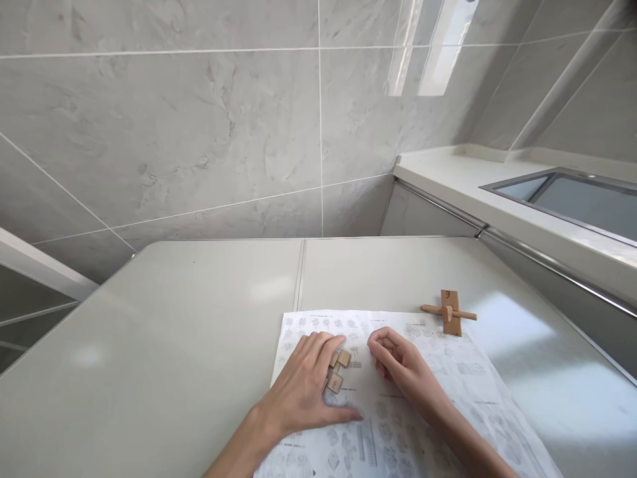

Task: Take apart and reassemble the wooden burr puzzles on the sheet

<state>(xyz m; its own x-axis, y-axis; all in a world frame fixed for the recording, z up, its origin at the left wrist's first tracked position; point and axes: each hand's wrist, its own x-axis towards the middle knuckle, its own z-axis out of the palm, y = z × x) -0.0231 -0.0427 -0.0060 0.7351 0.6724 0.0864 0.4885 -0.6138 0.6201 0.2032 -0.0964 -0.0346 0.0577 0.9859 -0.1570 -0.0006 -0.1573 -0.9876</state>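
Observation:
My left hand (308, 382) rests over several small wooden puzzle blocks (335, 383), its thumb stretched well away from the fingers. The blocks lie on a printed instruction sheet (358, 428), and the hand hides part of them. To their right, my right hand (398, 362) is closed, with the fingers curled in toward the thumb. Whatever it may hold is hidden inside the curl. Beyond it, at the sheet's far right edge, sits a wooden piece (452, 312) made of a flat marked plate crossed by a thin stick.
The sheet lies on a pale glossy table (174, 345) with a seam across it. Grey tiled wall (223, 133) rises behind. On the right stands a white counter (442, 174) with a sink (577, 196). A white frame (44, 265) is at the left edge.

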